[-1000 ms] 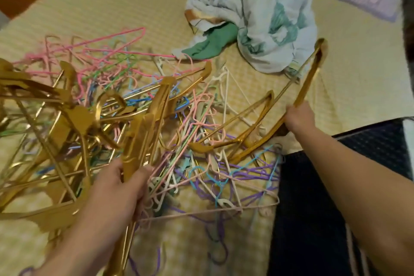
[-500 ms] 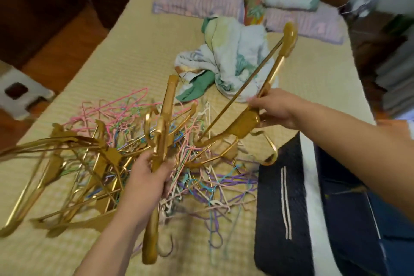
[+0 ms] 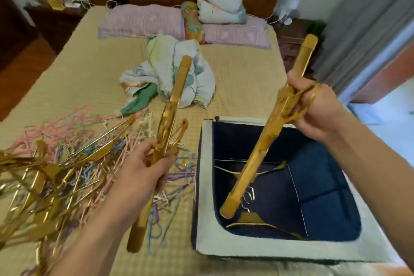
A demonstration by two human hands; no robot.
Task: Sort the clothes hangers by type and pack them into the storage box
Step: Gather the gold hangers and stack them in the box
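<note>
My right hand [image 3: 313, 107] grips a bunch of gold hangers [image 3: 264, 141] at their necks, held edge-on above the open storage box [image 3: 202, 186], whose dark blue inside holds a few gold hangers [image 3: 253, 219]. My left hand [image 3: 143, 172] grips another bunch of gold hangers [image 3: 170, 119], tilted upright over the bed. To the left lies a tangled heap of gold hangers [image 3: 40, 186] mixed with thin pink, purple, blue and white wire hangers [image 3: 74, 123].
All of this sits on a yellow checked bed [image 3: 242, 78]. A crumpled cloth [image 3: 174, 74] lies mid-bed, with purple pillows [image 3: 143, 21] and folded blankets [image 3: 220, 4] at the wooden headboard. Nightstands flank the bed.
My right hand has carried its gold hangers from above the heap rightward over the open box. My left hand has lifted its bunch slightly. The view has tilted up, showing the box interior.
</note>
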